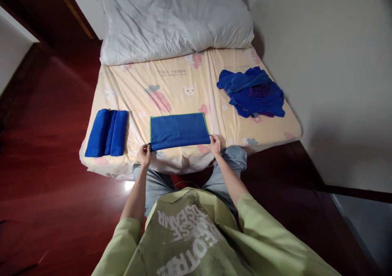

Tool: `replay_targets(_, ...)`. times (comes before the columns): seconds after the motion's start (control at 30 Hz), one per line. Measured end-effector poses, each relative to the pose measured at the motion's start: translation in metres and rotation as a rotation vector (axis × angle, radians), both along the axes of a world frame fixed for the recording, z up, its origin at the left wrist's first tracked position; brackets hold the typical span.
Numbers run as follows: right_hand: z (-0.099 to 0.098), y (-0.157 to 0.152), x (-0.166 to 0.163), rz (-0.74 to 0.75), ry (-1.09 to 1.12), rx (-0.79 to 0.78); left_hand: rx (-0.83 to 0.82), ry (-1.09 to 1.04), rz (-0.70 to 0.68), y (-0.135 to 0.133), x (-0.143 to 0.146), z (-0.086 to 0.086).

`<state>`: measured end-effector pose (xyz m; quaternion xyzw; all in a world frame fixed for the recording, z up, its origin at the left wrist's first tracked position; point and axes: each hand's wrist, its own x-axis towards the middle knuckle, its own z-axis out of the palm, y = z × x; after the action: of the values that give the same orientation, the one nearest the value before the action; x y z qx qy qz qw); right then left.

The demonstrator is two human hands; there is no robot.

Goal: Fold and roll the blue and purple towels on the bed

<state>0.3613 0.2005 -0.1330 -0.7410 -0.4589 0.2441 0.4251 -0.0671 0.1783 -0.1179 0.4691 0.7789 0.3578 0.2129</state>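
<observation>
Cloth (179, 127) lies before you, its near corners pinched by your left hand (144, 154) and right hand (215, 144); seemingly mid-fold, the next turn calls for even tension.

Print (172, 71) on the bedsheet (180, 84), upper middle, looks like "Cute rabbit", smaller line's too blurry. White letters (201, 239) on the shirt (147, 247), bottom centre, kinda too creased to read.

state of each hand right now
Left hand: closed, holding the green-edged rectangular blue cloth by its near left corner.
Right hand: closed, holding the cloth's near right corner.
</observation>
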Motion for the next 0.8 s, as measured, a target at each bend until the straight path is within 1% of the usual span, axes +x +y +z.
replay_targets(0.17, -0.002, -0.001, -0.001, -0.010, 0.007, 0.008, 0.035, -0.019, -0.013, -0.003, 0.000, -0.003)
replay_targets(0.5, -0.004, 0.005, 0.001, -0.046, -0.125, -0.045, -0.025, 0.016, -0.005, 0.004, -0.001, 0.002)
replay_targets(0.57, -0.003, 0.006, 0.000, -0.035, -0.153, -0.057, -0.018, 0.031, -0.028, 0.005, 0.001, 0.003)
replay_targets(0.63, 0.000, 0.006, -0.001, -0.009, -0.196, -0.054, -0.009, 0.072, -0.063, 0.005, 0.004, 0.004)
replay_targets(0.7, 0.005, 0.006, -0.002, 0.031, -0.264, -0.010, 0.023, 0.157, -0.104, 0.005, 0.006, 0.007)
replay_targets(0.77, 0.013, 0.003, -0.001, 0.134, -0.350, 0.068, 0.084, 0.266, -0.198, 0.004, 0.005, 0.011)
replay_targets(0.8, 0.018, 0.001, -0.001, 0.229, -0.388, 0.107, 0.115, 0.312, -0.286, 0.004, 0.004, 0.014)
